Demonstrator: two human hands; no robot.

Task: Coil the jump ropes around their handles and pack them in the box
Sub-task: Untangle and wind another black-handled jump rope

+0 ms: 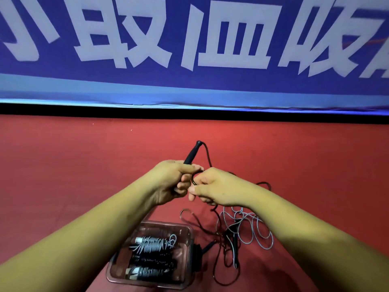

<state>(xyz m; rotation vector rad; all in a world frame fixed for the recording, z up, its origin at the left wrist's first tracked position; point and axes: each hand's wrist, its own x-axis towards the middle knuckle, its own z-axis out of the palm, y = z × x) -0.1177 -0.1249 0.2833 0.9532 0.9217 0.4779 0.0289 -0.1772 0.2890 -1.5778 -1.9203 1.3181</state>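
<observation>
My left hand (175,180) grips a black jump-rope handle (192,153) that points up and away from me. My right hand (210,189) pinches that rope's black cord (207,154) in a loop right beside the left hand's fingers. The cord runs from the handle's tip down behind my right hand. A clear brownish box (185,230) sits on the floor under my left forearm and holds three coiled ropes (153,245). Loose grey and black ropes (248,230) lie tangled on the floor to the right of the box.
The floor is red mat (84,165). A blue banner (189,49) with large white characters hangs along the wall ahead, with a black strip at its foot. A black handle (207,247) lies against the box's right side.
</observation>
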